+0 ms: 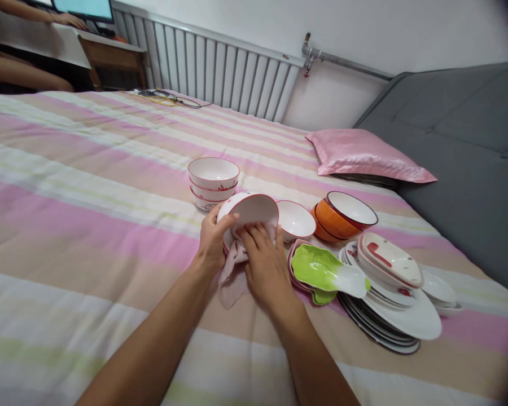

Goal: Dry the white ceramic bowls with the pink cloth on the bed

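My left hand (214, 239) grips the left side of a white bowl (258, 206) with a red rim, thumb over its edge. The bowl is tilted toward me above the bed. Inside it, my right hand (265, 256) presses a pale pink cloth (235, 276) against the inner wall, and part of the cloth hangs below. Just behind on the left stands a stack of similar red-rimmed bowls (214, 183). Another white bowl (296, 220) sits right behind the held one, partly hidden by it.
To the right are orange bowls (336, 220), green leaf-shaped dishes (317, 265) and a pile of plates (423, 316) with a patterned dish (392, 259) on top. A pink pillow (364, 152) lies by the grey headboard (457, 118). Cables (169, 98) rest on the far bed edge; a person's hand (70, 21) is at a desk.
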A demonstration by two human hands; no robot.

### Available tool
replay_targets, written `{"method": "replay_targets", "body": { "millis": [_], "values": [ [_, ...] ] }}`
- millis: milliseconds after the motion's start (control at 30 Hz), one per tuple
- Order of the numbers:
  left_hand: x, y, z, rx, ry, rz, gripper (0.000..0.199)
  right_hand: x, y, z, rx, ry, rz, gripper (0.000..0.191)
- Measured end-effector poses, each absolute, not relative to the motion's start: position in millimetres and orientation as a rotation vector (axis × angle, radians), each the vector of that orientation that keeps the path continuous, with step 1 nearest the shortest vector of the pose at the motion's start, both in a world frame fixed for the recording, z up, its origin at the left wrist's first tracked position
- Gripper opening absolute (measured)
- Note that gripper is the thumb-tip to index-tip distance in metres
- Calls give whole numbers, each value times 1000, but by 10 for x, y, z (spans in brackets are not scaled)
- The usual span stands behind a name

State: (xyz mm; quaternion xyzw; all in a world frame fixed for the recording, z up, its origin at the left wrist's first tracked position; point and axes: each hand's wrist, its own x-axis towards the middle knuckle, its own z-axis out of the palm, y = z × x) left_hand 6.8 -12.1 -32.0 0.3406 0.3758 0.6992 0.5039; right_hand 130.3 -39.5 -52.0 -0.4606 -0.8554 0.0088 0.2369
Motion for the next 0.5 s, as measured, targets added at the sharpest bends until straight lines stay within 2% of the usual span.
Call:
{"method": "replay_targets", "body": {
  "millis": [500],
  "values": [
    [84, -150, -291, 893, 979, 1733, 39, 1238, -411, -536, -881, -2205, 534, 65]
  ]
}}
